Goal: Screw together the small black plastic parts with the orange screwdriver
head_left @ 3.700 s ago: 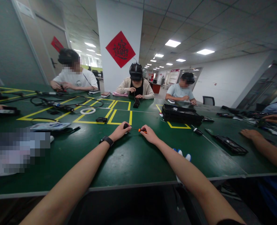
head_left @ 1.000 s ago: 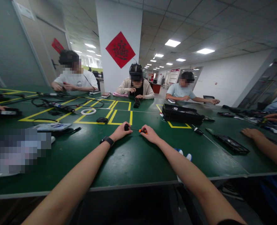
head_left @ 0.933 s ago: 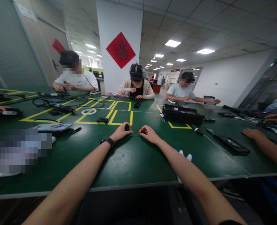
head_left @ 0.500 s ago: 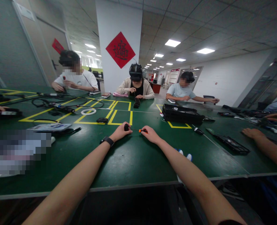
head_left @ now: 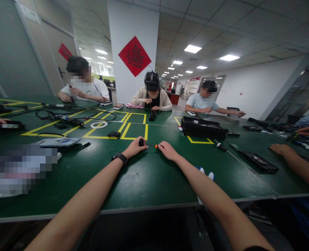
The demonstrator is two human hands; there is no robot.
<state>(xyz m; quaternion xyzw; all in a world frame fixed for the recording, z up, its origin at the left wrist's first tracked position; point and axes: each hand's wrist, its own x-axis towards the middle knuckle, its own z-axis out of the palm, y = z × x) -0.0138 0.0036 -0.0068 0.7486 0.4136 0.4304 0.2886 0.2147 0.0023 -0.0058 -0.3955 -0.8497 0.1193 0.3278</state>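
Note:
In the head view, my left hand is closed around a small black part, whose kind is too small to make out. My right hand pinches the orange-tipped handle of a screwdriver. Its thin metal shaft runs level leftward to the black part; whether the tip is seated in it is hidden by my fingers. Both hands are held close together above the green table. A dark watch is on my left wrist.
A black cylinder-like piece and a white ring of tape lie left of centre. To the right stand a black case, another screwdriver and a black panel. Cables spread at left. Several people work around the table.
The fingers of my right hand have shifted slightly on the screwdriver's handle, covering more of it. My left hand and the black part stay in place.

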